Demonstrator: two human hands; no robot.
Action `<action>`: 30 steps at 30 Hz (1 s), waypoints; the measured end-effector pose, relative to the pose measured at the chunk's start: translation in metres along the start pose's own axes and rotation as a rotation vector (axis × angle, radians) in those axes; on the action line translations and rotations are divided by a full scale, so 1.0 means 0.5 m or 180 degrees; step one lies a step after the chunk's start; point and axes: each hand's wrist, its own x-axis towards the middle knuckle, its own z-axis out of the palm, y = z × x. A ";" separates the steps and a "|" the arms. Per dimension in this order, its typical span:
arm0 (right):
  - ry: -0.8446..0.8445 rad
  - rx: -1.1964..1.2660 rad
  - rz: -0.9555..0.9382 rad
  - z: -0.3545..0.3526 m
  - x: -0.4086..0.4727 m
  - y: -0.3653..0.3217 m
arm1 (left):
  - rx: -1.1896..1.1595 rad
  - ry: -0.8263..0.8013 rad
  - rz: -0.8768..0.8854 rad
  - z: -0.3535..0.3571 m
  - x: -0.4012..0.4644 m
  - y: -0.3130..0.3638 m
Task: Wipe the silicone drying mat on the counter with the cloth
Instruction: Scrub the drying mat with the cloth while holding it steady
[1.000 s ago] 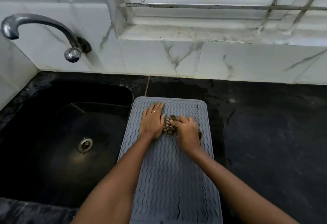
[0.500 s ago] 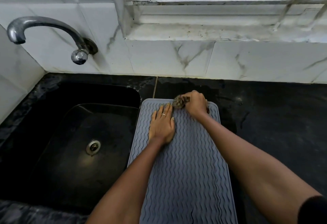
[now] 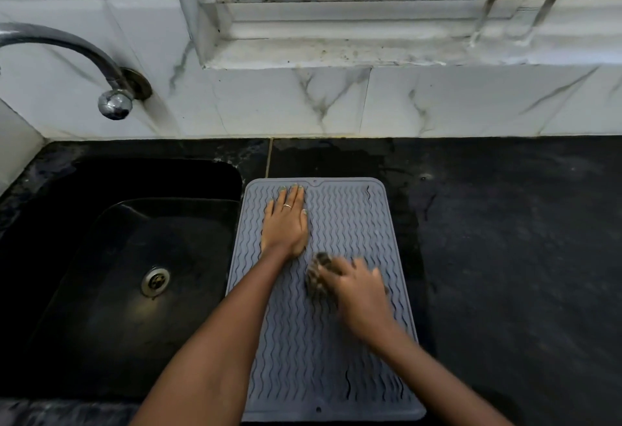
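A grey silicone drying mat (image 3: 350, 216) with wavy ridges lies on the black counter, just right of the sink. My left hand (image 3: 286, 223) rests flat on the mat's far left part, fingers straight, a ring on one finger. My right hand (image 3: 358, 291) grips a bunched brown patterned cloth (image 3: 318, 277) and presses it on the middle of the mat. That hand and the cloth are motion-blurred. Most of the cloth is hidden under the hand.
A black sink (image 3: 128, 274) with a metal drain (image 3: 155, 281) lies left of the mat. A chrome tap (image 3: 101, 65) juts from the white marble-tiled wall. Dark counter (image 3: 521, 257) stretches to the right. A window sill (image 3: 370, 51) runs above.
My right hand has pulled the cloth from the mat's far edge back toward me to the middle. My left hand stayed flat on the mat's far left.
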 end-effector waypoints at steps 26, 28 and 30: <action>0.0132 0.1034 0.0775 -0.033 0.048 0.002 | 0.0069 0.0006 -0.0013 0.005 0.006 -0.002; 0.0265 0.1567 0.1042 -0.066 0.103 0.027 | 0.0116 -0.0149 0.0010 -0.003 0.005 -0.001; 0.0739 0.1667 0.1173 -0.092 0.176 0.052 | 0.0160 -0.0220 0.0054 -0.009 -0.002 -0.001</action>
